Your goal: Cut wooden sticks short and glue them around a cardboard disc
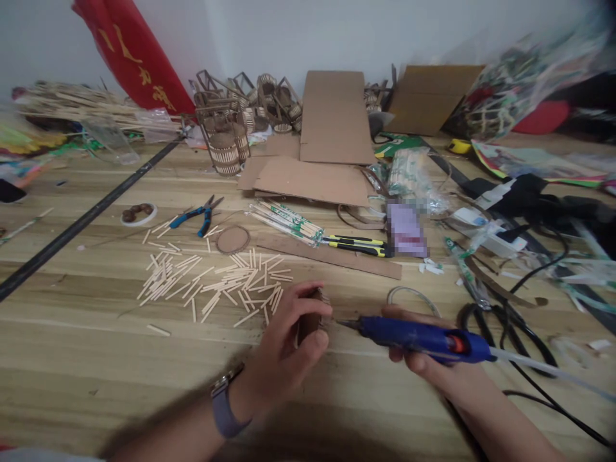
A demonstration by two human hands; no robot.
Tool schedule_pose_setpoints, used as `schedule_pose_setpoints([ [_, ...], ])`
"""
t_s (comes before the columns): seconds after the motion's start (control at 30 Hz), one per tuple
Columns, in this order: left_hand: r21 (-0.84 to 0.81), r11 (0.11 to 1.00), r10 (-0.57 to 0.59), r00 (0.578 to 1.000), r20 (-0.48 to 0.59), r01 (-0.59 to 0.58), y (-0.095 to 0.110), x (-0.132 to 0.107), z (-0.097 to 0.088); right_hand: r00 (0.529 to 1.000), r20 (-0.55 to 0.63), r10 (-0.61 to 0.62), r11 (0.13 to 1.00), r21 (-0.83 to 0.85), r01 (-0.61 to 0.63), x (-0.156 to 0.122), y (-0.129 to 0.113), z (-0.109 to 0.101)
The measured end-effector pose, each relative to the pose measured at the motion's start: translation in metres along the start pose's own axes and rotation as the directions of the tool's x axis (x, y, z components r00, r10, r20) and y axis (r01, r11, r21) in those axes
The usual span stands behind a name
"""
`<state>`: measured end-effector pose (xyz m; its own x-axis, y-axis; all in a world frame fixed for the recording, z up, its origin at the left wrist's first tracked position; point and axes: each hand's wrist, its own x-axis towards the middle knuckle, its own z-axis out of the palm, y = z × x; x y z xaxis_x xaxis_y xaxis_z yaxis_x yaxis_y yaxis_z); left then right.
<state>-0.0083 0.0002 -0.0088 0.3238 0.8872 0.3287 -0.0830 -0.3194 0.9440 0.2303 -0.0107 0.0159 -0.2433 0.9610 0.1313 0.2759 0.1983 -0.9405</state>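
1. Gripping a cardboard roll point(312, 317), the left hand point(289, 346) is curled round it with the thumb on top, low over the bench point(96, 359).
2. The roll looks light and easy to crush, so I'd pinch it gently by the sides.
3. The right hand point(433, 366) is closed round a blue glue gun point(423, 337), its nozzle nearly touching the roll. Hard plastic and probably a hot tip, so take it by the body.
4. Further out are scattered wooden sticks point(216, 282), with pliers point(197, 215) beyond.
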Motion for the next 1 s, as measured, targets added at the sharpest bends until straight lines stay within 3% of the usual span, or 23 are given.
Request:
schedule_pose_setpoints([
  [0.1, -0.234, 0.967, -0.107, 0.994, -0.014, 0.101, -0.007, 0.000, 0.002, 0.995, -0.059, 0.085, 0.992, 0.094, -0.080, -0.009, 0.014, -0.004],
  [0.2, -0.436, 0.878, -0.231, 0.973, -0.019, 0.200, -0.009, 0.000, 0.005, 0.989, -0.082, 0.124, 0.987, 0.108, -0.115, -0.013, 0.024, -0.006],
  [0.4, -0.727, 0.597, -0.448, 0.893, 0.049, 0.339, -0.001, 0.008, 0.008, 0.986, -0.088, 0.138, 0.983, 0.130, -0.126, -0.008, 0.021, -0.001],
  [0.53, -0.798, 0.470, -0.518, 0.850, 0.096, 0.376, 0.000, 0.015, 0.007, 0.981, -0.094, 0.168, 0.977, 0.150, -0.153, -0.003, 0.013, 0.004],
  [0.7, -0.789, 0.474, -0.541, 0.836, 0.090, 0.391, -0.003, 0.015, 0.007, 0.969, -0.090, 0.229, 0.949, 0.240, -0.202, -0.001, 0.011, 0.008],
  [0.8, -0.709, 0.582, -0.515, 0.855, 0.058, 0.399, -0.004, 0.013, 0.005, 0.959, -0.095, 0.266, 0.917, 0.331, -0.221, -0.001, 0.015, 0.007],
  [0.87, -0.517, 0.776, -0.421, 0.907, 0.002, 0.361, -0.004, 0.013, 0.000, 0.954, -0.094, 0.284, 0.890, 0.396, -0.226, -0.001, 0.017, 0.006],
  [0.93, -0.121, 0.969, -0.215, 0.976, 0.009, 0.215, -0.004, 0.014, -0.007, 0.947, -0.102, 0.305, 0.867, 0.441, -0.231, 0.000, 0.018, 0.004],
  [0.97, 0.125, 0.987, -0.110, 0.990, 0.092, 0.098, -0.005, 0.016, -0.010, 0.943, -0.105, 0.315, 0.859, 0.455, -0.236, 0.001, 0.017, 0.003],
  [1.0, 0.321, 0.946, -0.017, 0.979, 0.204, -0.050, -0.005, 0.017, -0.014, 0.939, -0.109, 0.326, 0.851, 0.466, -0.241, 0.001, 0.016, 0.003],
])
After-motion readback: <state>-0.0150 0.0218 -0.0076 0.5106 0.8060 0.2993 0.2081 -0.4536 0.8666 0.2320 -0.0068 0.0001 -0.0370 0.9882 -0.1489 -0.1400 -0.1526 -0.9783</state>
